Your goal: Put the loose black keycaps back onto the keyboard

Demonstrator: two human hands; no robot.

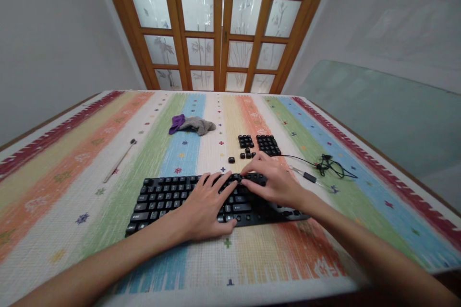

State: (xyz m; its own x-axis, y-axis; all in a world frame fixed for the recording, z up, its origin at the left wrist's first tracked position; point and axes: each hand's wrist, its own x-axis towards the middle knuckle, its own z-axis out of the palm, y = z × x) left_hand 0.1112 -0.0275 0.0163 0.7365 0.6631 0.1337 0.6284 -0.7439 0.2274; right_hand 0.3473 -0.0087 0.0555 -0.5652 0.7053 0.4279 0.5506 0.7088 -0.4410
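A black keyboard point(162, 200) lies on the striped cloth in front of me, and its right part is bare of keycaps. My left hand point(205, 206) rests over the middle of it with fingers spread, the index fingertip close to the top row. At that same spot my right hand point(270, 177) pinches with thumb and index finger at a keycap point(237, 177) near the top edge. Behind the keyboard, loose black keycaps stand in groups: a large block point(267, 145), a smaller block point(246, 141), an arrow cluster point(247, 153) and a single keycap point(231, 159).
A grey and purple cloth point(196, 125) lies farther back. On the left is a thin brush point(120, 159). To the right are a coiled black cable point(329, 167) and a small tool with a black handle point(309, 177). A striped tablecloth point(108, 211) covers the table.
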